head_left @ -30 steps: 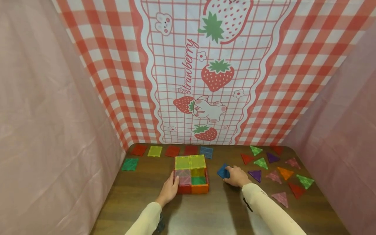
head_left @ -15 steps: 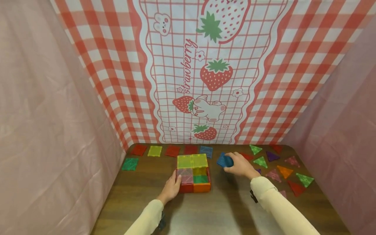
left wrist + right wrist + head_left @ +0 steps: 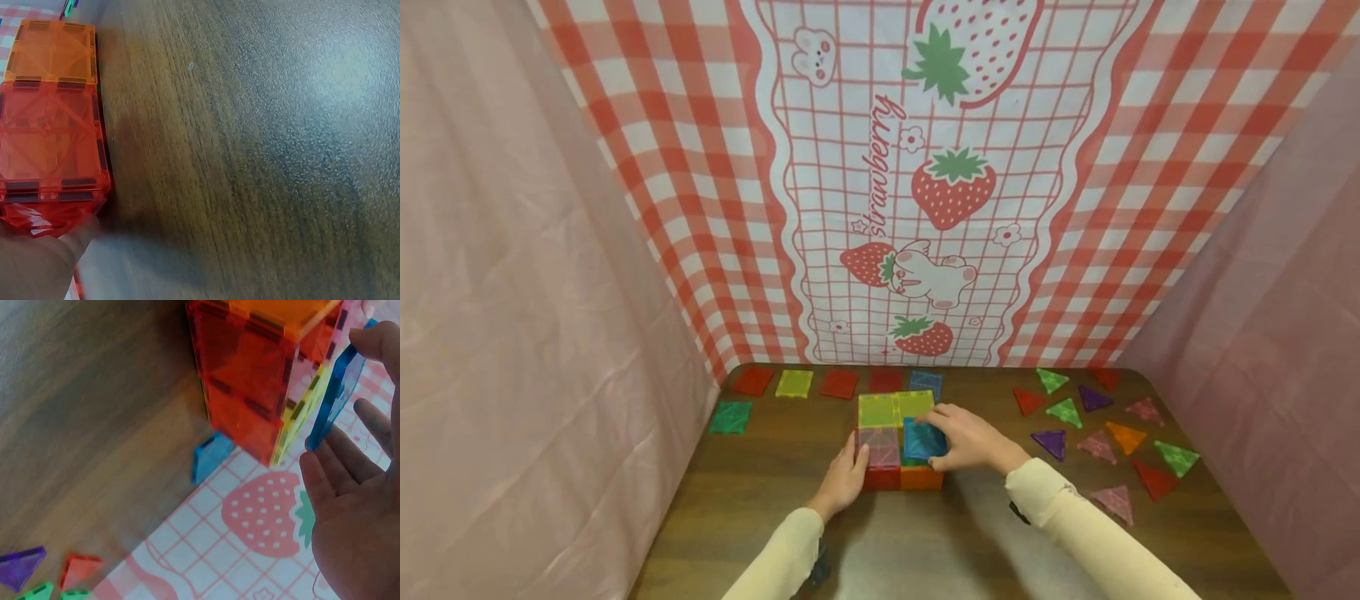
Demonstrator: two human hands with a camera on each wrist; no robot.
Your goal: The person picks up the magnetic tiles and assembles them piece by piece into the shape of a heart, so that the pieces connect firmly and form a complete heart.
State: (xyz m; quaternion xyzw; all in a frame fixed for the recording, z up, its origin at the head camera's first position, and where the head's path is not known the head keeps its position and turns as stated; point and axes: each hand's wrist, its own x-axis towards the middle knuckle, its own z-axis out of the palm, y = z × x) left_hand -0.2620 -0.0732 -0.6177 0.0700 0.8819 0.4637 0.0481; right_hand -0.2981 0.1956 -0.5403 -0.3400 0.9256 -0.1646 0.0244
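Observation:
Magnetic tiles form a low box (image 3: 880, 479) in the head view, with red and orange front walls, two yellow top tiles (image 3: 896, 408) and a pink top tile (image 3: 878, 447). My left hand (image 3: 841, 477) rests against the box's left side, thumb by the front corner; in the left wrist view it touches a red side tile (image 3: 50, 134). My right hand (image 3: 967, 439) pinches a blue square tile (image 3: 923, 439) by its edges over the front right opening. From the right wrist view, this blue tile (image 3: 337, 394) is tilted and slightly apart from the box.
Several square tiles lie along the table's back edge, among them a yellow tile (image 3: 794, 383) and a blue one (image 3: 926, 383). A green square (image 3: 730, 417) sits at the left. Several triangle tiles, such as an orange triangle (image 3: 1126, 437), are scattered at the right.
My right hand has lifted the blue square tile off the table and carried it left to above the box. The box has shifted slightly right, with my left hand still against it.

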